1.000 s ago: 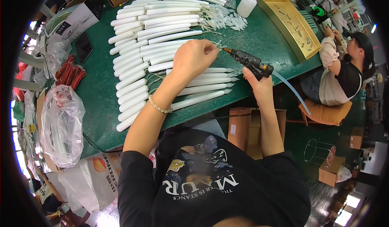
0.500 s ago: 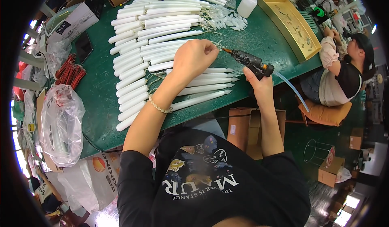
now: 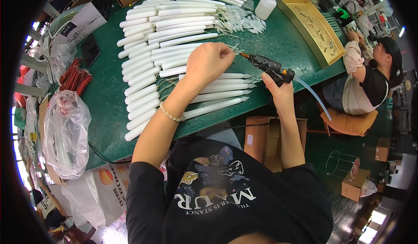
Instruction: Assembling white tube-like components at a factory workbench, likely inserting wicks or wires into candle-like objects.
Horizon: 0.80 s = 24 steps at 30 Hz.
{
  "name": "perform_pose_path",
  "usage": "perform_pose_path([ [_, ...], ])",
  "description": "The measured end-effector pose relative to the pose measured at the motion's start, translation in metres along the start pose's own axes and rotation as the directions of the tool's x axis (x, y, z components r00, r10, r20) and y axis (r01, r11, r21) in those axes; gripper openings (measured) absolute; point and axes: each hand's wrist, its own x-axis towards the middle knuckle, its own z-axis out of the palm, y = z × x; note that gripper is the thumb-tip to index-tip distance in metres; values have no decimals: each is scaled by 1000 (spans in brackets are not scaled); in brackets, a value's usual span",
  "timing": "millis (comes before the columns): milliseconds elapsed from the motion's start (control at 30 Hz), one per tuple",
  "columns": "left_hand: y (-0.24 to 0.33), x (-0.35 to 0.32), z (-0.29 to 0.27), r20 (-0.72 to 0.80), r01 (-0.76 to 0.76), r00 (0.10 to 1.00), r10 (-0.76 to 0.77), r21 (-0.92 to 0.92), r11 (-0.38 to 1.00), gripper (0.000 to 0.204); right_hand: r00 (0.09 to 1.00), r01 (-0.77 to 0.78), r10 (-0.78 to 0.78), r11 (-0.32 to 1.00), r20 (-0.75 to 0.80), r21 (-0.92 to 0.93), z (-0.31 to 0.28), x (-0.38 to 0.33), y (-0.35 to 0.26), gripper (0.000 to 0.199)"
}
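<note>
My left hand is closed on the wired end of a white candle-shaped tube lying on the green table. My right hand grips a black glue gun, and its orange nozzle points at the spot that my left fingers pinch. A clear glue stick trails out of the gun's back. Several more white tubes lie in rows around and beyond my left hand.
A white squeeze bottle and a yellow tray stand at the far right. Red wires and a clear plastic bag lie at the left. Another person sits to the right. Cardboard boxes stand under the table.
</note>
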Motion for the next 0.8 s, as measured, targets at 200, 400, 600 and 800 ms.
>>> perform_pose_path([
  [200, 1, 0, -1, 10, 8, 1000, -8, -20, 1000, 22, 999, 18, -22, 995, -35, -98, -13, 14, 3, 25],
  [400, 2, -2, -3, 18, 0, 1000, 1, -15, 1000, 22, 986, -164, 150, 922, -67, -351, -66, 57, -1, 44],
  [600, 1, -3, -2, 15, -10, 1000, 10, -10, 1000, 21, 996, -84, 11, 252, -84, -964, -89, 84, -22, 44],
  [800, 3, -4, -5, 27, -13, 1000, 14, -11, 1000, 20, 773, 594, -515, 384, 370, -707, -15, 131, -14, 16],
])
